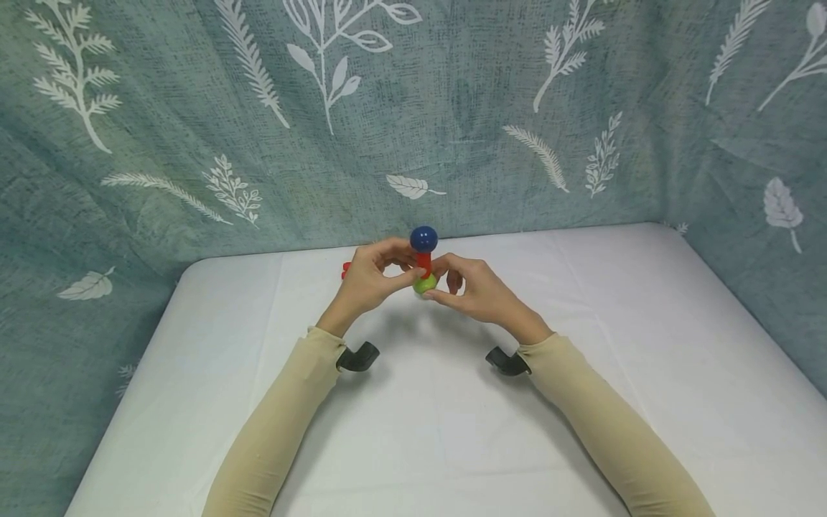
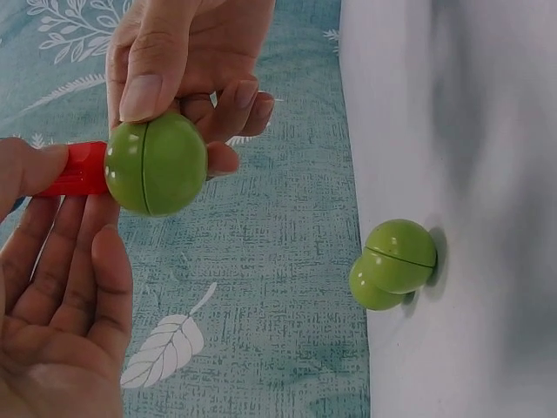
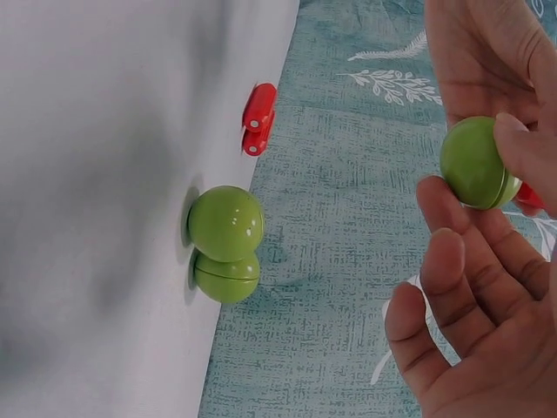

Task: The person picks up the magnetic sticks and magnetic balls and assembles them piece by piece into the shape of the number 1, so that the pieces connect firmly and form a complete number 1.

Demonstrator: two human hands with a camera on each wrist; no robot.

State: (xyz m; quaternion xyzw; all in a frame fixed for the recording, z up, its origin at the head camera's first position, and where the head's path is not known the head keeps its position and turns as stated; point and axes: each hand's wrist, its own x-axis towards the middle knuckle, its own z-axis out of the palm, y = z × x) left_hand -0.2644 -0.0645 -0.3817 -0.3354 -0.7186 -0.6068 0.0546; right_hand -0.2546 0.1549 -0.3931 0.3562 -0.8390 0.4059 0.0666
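Note:
Held up over the far part of the table is a joined piece: a dark blue ball (image 1: 423, 238) on top, a short red rod (image 1: 423, 261) below it, a green ball (image 2: 174, 165) at the lower end. My left hand (image 1: 371, 278) pinches the red rod between thumb and fingers. From the other side, my right hand (image 1: 479, 289) grips the green ball with thumb and fingertips. In the left wrist view the rod's end meets the green ball, and the blue ball is almost wholly hidden behind the left thumb.
Two more green balls (image 3: 226, 225) sit close together on the white-covered table (image 1: 426, 431), near its far edge. Red rods (image 3: 259, 108) lie beside each other to the left of them. A green leaf-patterned cloth (image 1: 413, 129) hangs behind the table.

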